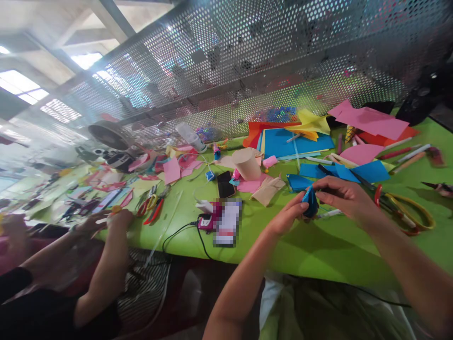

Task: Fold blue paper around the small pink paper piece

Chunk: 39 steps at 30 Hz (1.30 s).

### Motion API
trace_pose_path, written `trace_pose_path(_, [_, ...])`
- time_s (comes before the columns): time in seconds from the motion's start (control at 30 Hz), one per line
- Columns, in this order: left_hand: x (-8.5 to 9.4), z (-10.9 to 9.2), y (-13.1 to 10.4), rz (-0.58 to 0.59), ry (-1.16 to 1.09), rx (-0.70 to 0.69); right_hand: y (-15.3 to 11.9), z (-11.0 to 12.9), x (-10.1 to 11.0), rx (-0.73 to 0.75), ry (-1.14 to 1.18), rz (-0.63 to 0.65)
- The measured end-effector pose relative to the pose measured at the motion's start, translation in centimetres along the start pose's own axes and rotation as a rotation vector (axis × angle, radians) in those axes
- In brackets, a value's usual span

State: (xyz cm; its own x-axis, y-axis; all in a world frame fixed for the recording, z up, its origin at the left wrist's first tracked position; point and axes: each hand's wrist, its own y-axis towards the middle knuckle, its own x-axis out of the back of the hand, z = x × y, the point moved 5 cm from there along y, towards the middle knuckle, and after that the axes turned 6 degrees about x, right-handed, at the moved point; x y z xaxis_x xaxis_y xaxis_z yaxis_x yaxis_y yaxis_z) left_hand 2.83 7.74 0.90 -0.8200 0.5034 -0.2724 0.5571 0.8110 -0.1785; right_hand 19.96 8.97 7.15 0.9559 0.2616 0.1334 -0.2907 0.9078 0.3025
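Blue paper, folded small and dark in the shade of the fingers, sits pinched between the person's two hands above the near part of the green table (329, 250). In the head view, the left hand (287, 215) grips the folded blue piece (311, 202) from the left with thumb and fingertips, and the right hand (341, 194) closes on it from above and the right. The piece looks like a compact wedge, creased, with a lighter blue edge at its top; it is held just clear of the table surface.

Counted on the table: one beige paper cone (247, 163) standing behind one black phone (225, 183); one clear plastic bottle (191, 137) lying tilted near the perforated metal screen (283, 61); one large blue sheet (293, 142) under one yellow folded sheet (311, 123); one big pink sheet (371, 122) at the far right. One pair of scissors with yellow and red handles (406, 212) lies just beside the right wrist. A second pair, red-handled (154, 208), lies well to the left near a co-worker's hand (118, 218), which is closed, though what it holds is too blurred to tell. One small fan (109, 137) stands at the far left.
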Motion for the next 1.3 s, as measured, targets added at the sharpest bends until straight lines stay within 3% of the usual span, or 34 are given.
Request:
trace_pose_path(0.43, [-0.1,-0.2,-0.2,-0.044,0.001,-0.03,-0.2,1.1,-0.6,0.047,-0.125,-0.015])
trace_pose_path(0.6, [-0.4,-0.9,-0.4,-0.008,0.053,-0.059,-0.3,1.3,-0.9,0.045,-0.144,-0.032])
trace_pose_path(0.97, [0.2,0.1,0.0,-0.037,0.02,-0.06,-0.2,1.2,-0.5,0.035,-0.078,0.019])
trace_pose_path(1.3, [-0.6,-1.5,-0.3,-0.029,0.114,-0.111,-0.1,1.9,-0.9,0.103,-0.172,0.003])
